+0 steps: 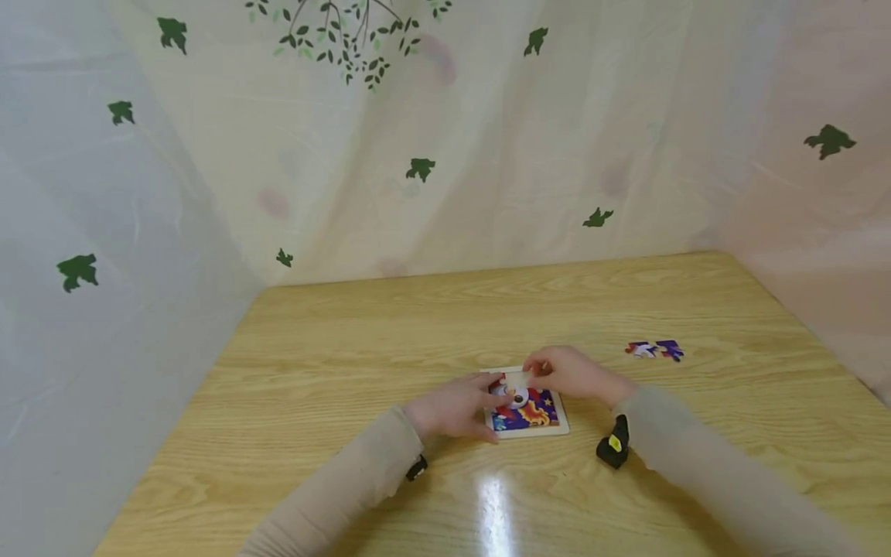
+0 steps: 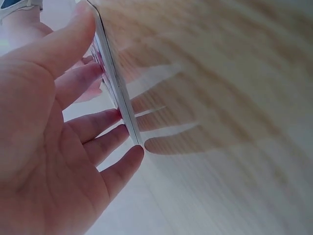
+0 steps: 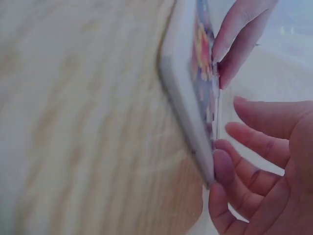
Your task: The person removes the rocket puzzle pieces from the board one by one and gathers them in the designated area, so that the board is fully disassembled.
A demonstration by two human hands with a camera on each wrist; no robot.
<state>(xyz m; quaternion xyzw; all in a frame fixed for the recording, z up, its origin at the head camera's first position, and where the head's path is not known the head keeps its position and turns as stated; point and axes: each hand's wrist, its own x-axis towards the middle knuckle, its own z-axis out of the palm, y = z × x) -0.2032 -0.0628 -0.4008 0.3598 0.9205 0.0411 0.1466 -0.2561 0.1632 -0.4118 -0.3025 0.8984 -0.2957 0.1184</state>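
Observation:
A small jigsaw puzzle [image 1: 532, 418] with a bright purple and orange picture lies in a white-edged tray [image 1: 565, 428] on the table. Its upper part shows a pale area without picture. My left hand [image 1: 455, 406] rests along the tray's left side, fingers spread over the picture and edge. In the left wrist view, several fingertips [image 2: 137, 149] touch the tray's side. At the far right corner is my right hand [image 1: 571, 373], its fingers loosely bent. The right wrist view shows fingertips [image 3: 225, 166] against the tray's edge and the thumb off it; no piece is visible between them.
Loose puzzle pieces [image 1: 670, 350] lie on the wooden table [image 1: 362, 333], beyond and to the right of the tray. A pale curtain [image 1: 487, 193] with green leaf shapes hangs behind the table and along both sides. A black wrist device [image 1: 612, 445] sits at the right sleeve.

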